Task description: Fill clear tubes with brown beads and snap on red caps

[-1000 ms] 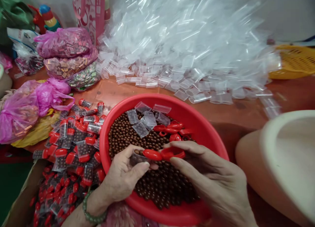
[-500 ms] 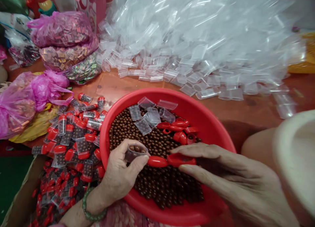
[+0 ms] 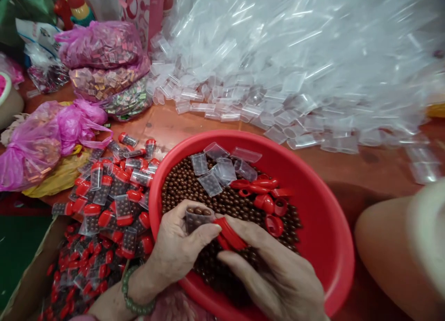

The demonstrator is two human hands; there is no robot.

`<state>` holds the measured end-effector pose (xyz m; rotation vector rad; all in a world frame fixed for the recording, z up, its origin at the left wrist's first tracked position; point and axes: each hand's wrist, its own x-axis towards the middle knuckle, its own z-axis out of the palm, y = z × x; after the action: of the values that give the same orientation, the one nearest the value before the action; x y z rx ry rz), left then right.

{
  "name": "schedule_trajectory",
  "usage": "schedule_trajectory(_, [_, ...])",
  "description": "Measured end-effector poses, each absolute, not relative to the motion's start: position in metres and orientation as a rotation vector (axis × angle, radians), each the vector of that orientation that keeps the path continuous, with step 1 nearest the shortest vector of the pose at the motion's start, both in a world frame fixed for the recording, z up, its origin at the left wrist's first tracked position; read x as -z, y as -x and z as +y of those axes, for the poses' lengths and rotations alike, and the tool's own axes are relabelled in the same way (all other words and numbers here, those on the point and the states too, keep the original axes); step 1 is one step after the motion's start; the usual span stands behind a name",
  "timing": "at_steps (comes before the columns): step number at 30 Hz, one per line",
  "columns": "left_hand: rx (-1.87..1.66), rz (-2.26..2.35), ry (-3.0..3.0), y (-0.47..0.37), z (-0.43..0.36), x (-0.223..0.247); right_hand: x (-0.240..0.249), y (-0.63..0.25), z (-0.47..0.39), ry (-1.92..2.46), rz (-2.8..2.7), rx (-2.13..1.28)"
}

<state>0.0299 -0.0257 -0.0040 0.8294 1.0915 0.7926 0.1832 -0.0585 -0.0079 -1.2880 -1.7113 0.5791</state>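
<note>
My left hand [image 3: 181,247] grips a small clear plastic container [image 3: 199,219] by its sides. Brown balls fill it, and its open top faces up. Beside it, my right hand [image 3: 274,265] has its fingers around a red plastic cap [image 3: 231,234], smeared by motion; the left thumb tip touches the cap's edge. Both hands are over a red basin [image 3: 333,223] of shiny brown balls [image 3: 184,186]. On the balls lie several empty clear containers [image 3: 224,171] and several loose red caps [image 3: 263,203].
Left of the basin is a heap of filled, red-capped containers [image 3: 122,208], spilling down into a box. Behind lies a large pile of clear containers [image 3: 271,70]. Pink bags [image 3: 104,47] of small pieces stand at the back left. A pale tub [image 3: 427,233] is at the right.
My right hand has moved left, close against the left hand, with red plastic at its fingers. A red cap now lies on the balls at the right. The view has shifted slightly.
</note>
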Motion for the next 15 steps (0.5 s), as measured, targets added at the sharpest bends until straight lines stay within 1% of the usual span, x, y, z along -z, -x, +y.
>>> schedule_trajectory(4, [-0.776, 1.075, -0.818, -0.030, -0.025, 0.005, 0.009, -0.183, -0.056, 1.239, -1.878, -0.356])
schedule_trajectory(6, [-0.768, 1.081, -0.846, -0.030, -0.025, 0.006, 0.009, -0.186, -0.053, 1.213, -1.930, -0.330])
schedule_trajectory(11, [-0.732, 1.026, -0.871, -0.030, -0.026, 0.009, -0.003, -0.205, -0.046, 1.151, -2.060, -0.557])
schedule_trajectory(15, [-0.665, 0.993, -0.879, -0.028, -0.026, 0.010, -0.010, -0.211, -0.045, 1.321, -1.845, -0.801])
